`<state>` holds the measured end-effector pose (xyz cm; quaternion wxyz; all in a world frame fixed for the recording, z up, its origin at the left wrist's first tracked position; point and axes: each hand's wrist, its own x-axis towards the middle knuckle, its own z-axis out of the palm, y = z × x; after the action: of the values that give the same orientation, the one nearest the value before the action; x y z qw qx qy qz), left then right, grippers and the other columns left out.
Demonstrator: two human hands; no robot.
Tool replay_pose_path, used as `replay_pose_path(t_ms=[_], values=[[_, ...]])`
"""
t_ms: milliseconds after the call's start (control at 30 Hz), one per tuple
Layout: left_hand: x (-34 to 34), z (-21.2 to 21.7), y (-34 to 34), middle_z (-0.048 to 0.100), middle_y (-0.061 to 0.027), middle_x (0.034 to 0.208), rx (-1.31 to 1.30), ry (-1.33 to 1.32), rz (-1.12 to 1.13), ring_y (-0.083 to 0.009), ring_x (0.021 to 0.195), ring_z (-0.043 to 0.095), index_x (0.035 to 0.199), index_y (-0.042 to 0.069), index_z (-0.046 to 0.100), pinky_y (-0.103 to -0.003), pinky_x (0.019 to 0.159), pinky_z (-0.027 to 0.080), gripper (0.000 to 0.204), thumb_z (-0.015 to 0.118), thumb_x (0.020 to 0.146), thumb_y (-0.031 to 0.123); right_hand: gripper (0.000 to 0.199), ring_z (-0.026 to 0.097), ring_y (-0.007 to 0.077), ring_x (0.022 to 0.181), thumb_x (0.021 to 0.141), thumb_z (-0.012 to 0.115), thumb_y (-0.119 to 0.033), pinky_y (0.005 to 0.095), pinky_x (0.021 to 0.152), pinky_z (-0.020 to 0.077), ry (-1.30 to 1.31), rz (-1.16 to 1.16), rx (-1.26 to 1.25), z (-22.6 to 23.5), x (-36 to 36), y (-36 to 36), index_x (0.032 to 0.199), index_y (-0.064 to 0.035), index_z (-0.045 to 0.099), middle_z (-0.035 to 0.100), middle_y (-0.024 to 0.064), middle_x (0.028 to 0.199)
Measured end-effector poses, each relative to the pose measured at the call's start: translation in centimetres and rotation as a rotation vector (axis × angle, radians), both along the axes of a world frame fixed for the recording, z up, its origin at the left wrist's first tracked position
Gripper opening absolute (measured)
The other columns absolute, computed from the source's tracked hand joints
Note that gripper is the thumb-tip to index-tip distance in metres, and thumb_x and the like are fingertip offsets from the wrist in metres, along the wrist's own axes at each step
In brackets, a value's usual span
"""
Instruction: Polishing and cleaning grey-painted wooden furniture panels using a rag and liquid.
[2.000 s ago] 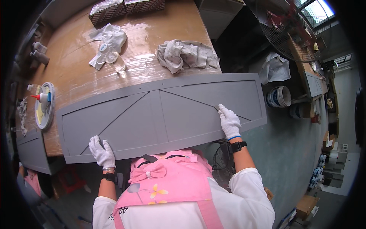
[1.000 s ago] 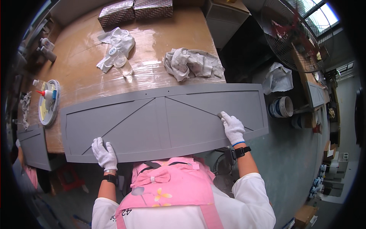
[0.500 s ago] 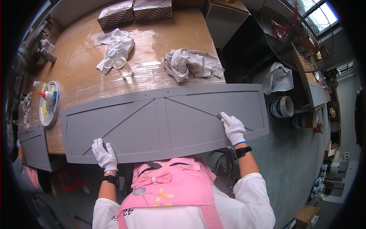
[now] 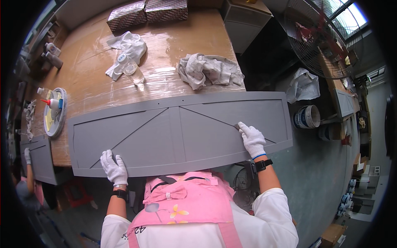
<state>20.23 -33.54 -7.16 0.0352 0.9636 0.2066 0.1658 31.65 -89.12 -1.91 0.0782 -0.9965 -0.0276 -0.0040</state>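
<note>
A long grey panel (image 4: 140,136) with grooved diagonal lines and a raised border lies across the near edge of the table. On its lower left part rests my left hand (image 4: 113,167) in a white glove, fingers laid out flat and holding nothing. My right hand (image 4: 252,138), also gloved, is closed at the right-hand diagonal groove. Its fingertips pinch a small dark grey piece (image 4: 236,125) against the panel, mostly covered by the fingers, so its kind does not show.
On the wrapped table (image 4: 91,82) lie a white rag (image 4: 131,45), a clear bottle (image 4: 134,73) and a crumpled grey cloth (image 4: 202,70). A glue bottle (image 4: 53,104) sits on a round lid at left. A co-worker's gloved hand (image 4: 27,156) touches another grey panel. A bucket (image 4: 306,117) and fan (image 4: 320,39) stand right.
At the far left, a co-worker's gloved hand has come up onto the other grey panel. Both my hands stay in nearly the same places on the panel.
</note>
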Motion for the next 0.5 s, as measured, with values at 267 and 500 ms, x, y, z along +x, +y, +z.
replay_pose_path(t_ms=[267,500], values=[[0.06,0.04,0.00,0.047,-0.0158,0.144,-0.001,0.002,0.007,-0.0388,0.137,0.038,0.136,0.007,0.052,-0.049,0.116,0.030,0.045,0.058,0.096,0.026,0.034,0.064,0.0327,0.074,0.089,0.066,-0.023,0.0465,0.066,0.0526,-0.008,-0.023,-0.020,-0.15,-0.16,-0.46,0.121,-0.0315,0.065,0.063,0.0090,0.083],[0.10,0.05,-0.05,0.047,-0.0158,0.144,-0.003,-0.010,0.002,-0.0388,0.137,0.039,0.136,0.007,0.053,-0.049,0.116,0.030,0.045,0.058,0.096,0.026,0.034,0.065,0.0324,0.076,0.088,0.066,-0.024,0.0466,0.066,0.0527,-0.012,0.000,-0.006,0.11,0.05,-0.18,0.121,-0.0316,0.065,0.063,0.0088,0.084]])
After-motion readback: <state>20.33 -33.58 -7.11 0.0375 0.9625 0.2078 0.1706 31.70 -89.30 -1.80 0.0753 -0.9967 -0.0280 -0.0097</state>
